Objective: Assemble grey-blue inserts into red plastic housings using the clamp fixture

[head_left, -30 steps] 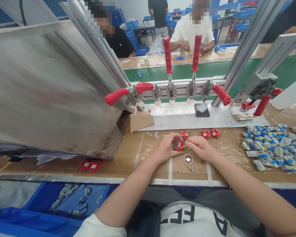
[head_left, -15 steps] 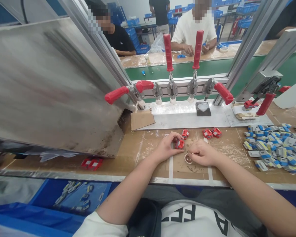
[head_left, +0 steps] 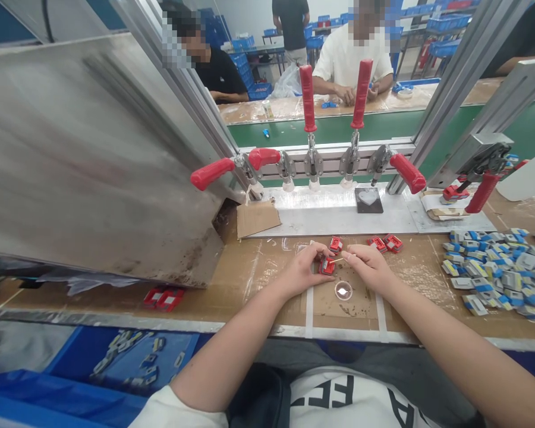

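Note:
My left hand (head_left: 307, 270) grips a small red plastic part (head_left: 327, 266) between thumb and fingers, just above the bench. A thin pale stick (head_left: 337, 260), like a toothpick, is pinched in my right hand (head_left: 369, 266), its tip at the red part's upper face. Below the hands stands a small round clear dish (head_left: 343, 290); what it holds is too small to tell. Another red part (head_left: 336, 244) lies just behind the held one. Two more red parts (head_left: 384, 243) rest side by side beyond my right hand.
Toggle clamps with red handles (head_left: 310, 98) line a metal frame behind the hands. A heap of blue-grey parts (head_left: 502, 270) covers the right side. Red pieces (head_left: 163, 298) lie at left near a large metal housing (head_left: 93, 160). A blue bin (head_left: 129, 356) sits below. People work across the bench.
My right hand has moved up from the dish to the red part, bringing the stick's tip onto it. The left hand still holds the part in nearly the same place.

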Demonstrator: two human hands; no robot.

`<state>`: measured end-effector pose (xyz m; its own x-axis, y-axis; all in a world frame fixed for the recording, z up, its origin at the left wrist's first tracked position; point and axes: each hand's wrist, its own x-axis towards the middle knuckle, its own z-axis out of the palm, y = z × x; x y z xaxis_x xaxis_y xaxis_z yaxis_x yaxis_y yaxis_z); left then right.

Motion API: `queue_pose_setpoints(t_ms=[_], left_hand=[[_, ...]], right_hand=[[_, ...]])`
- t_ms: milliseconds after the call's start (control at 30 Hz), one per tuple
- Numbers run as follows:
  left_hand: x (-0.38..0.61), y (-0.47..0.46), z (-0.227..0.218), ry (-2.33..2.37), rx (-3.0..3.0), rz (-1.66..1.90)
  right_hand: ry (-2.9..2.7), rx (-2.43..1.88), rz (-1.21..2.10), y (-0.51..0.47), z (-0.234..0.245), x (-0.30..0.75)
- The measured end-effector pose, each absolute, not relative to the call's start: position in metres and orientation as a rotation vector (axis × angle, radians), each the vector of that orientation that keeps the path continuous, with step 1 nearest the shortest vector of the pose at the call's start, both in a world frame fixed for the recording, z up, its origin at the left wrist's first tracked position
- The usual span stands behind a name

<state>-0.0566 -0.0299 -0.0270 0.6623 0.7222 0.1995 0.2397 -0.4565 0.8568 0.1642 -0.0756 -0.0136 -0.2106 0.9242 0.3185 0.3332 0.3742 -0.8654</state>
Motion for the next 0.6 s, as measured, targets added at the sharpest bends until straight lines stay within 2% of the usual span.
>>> queue_pose_setpoints(t_ms=[600], left_hand=[[-0.0564,-0.0284,-0.0279,0.772,2.051,0.695]], right_hand=[[-1.863,-1.087,0.92,-0.0768,-0.0162,0.1622]])
